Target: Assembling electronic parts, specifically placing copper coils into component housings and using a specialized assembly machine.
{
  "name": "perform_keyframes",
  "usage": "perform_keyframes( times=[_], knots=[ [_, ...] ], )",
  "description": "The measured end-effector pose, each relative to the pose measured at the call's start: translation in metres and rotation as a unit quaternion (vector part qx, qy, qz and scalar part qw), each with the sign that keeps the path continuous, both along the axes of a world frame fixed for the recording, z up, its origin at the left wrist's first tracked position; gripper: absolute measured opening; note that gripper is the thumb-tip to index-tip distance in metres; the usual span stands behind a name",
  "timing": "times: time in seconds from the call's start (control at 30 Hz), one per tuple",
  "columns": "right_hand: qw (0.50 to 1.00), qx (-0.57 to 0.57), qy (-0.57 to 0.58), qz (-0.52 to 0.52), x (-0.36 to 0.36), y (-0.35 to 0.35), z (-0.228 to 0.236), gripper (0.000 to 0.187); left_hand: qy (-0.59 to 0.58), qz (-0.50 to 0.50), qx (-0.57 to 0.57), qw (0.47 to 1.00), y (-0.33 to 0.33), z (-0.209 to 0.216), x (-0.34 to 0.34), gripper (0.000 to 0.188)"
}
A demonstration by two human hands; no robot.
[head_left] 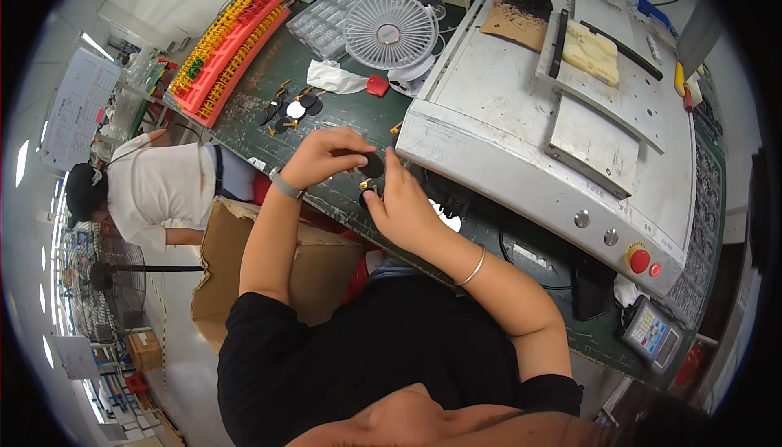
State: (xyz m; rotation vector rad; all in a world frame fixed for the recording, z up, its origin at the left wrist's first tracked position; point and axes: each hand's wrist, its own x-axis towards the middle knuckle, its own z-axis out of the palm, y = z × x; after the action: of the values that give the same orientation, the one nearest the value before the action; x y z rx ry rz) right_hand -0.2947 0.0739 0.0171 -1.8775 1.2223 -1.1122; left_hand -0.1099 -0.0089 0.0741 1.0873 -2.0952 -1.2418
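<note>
Over the near edge of the green bench, both my hands are close together. My left hand [324,158], with a grey band on the wrist, pinches a thin dark disc [373,167] at its fingertips. Beside it my right hand [405,209], a bangle on its wrist, closes thumb and fingers on a small black round part with a gold tab [366,186]. The right fingers come close to the disc's edge; whether they touch it I cannot tell. Further back lies a loose group of black round parts [312,105] with gold tabs, with a white disc [296,110] among them.
A red rack [230,60] holds rows of yellow parts. Behind stand a white fan [391,30] and clear trays [319,25]. A large metal machine [489,150] with a red stop button [638,259] fills the right. A calculator [652,332] lies nearby. At left, a cardboard box [224,264] and another person [163,186].
</note>
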Motion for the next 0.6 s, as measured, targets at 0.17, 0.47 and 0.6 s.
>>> perform_keyframes(
  times=[0.17, 0.47, 0.6],
  knots=[
    [0.862, 0.237, -0.411, 0.180, 0.004, -0.001, 0.008, 0.047, 0.032, -0.008, -0.039, 0.999, 0.011, 0.004, -0.004, 0.023],
    [0.657, 0.401, -0.611, 0.183, -0.004, -0.010, 0.017, 0.037, 0.021, -0.036, -0.230, 0.972, 0.017, 0.009, -0.008, 0.021],
    [0.663, 0.430, -0.578, 0.203, -0.009, -0.012, 0.019, 0.033, -0.023, -0.111, -0.277, 0.954, 0.021, 0.031, -0.012, 0.016]
  ],
)
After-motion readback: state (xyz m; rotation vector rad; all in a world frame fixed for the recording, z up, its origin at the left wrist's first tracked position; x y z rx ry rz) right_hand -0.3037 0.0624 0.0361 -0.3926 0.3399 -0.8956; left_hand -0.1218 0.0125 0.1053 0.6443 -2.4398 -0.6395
